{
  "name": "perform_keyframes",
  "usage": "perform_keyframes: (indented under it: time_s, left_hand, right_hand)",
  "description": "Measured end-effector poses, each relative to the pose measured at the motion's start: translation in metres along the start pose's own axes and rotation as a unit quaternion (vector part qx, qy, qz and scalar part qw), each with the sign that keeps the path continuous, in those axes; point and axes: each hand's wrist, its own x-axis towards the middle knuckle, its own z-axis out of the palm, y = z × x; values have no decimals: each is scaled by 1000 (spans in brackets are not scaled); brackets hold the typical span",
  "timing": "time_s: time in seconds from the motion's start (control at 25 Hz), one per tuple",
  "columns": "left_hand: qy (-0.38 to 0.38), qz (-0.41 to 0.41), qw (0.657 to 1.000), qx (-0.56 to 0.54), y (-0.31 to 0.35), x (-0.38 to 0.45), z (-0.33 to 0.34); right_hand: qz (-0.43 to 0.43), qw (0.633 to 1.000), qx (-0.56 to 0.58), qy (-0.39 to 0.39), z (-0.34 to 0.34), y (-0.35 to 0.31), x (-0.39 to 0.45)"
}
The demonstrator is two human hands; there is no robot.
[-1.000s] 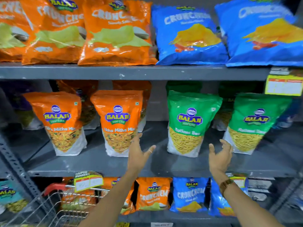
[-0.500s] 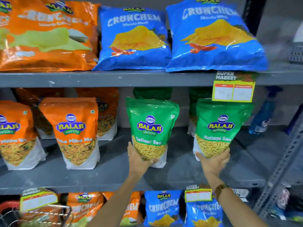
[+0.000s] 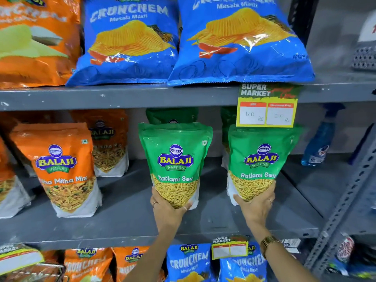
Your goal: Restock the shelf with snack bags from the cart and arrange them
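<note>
Two green Ratlami Sev bags stand upright on the middle grey shelf. My left hand grips the bottom of the left green bag. My right hand grips the bottom of the right green bag. Further green bags stand behind both. Left of them stands an orange Mitha Mix bag, with another orange bag behind it. A corner of the wire cart shows at the bottom left.
Blue Crunchem bags and orange bags lie on the top shelf. A yellow price tag hangs over the right green bag. A blue spray bottle stands at the right. A perforated upright edges the shelf. Crunchem bags fill the lower shelf.
The view has moved right and closer. Both hands, open in the air a second ago, have reached forward and closed on the bottoms of the two green bags.
</note>
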Motion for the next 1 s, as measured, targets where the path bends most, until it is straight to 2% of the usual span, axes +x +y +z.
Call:
perform_keyframes:
  time_s: [0.6,0.8,0.92,1.0]
  left_hand:
    - [5,-14,1000,10,1,-5,6]
    - [-21,-27,999,9,5,-9,3]
    - [-32,3,999,3,1,-10,-3]
    - [-21,39,999,-6,2,-13,-12]
  right_hand:
    - [4,1000,9,-13,-10,1,-5]
    - [16,1000,18,-12,-9,2,-9]
    - [39,998,37,-17,-10,2,-18]
    - [58,998,30,12,-8,-5,-29]
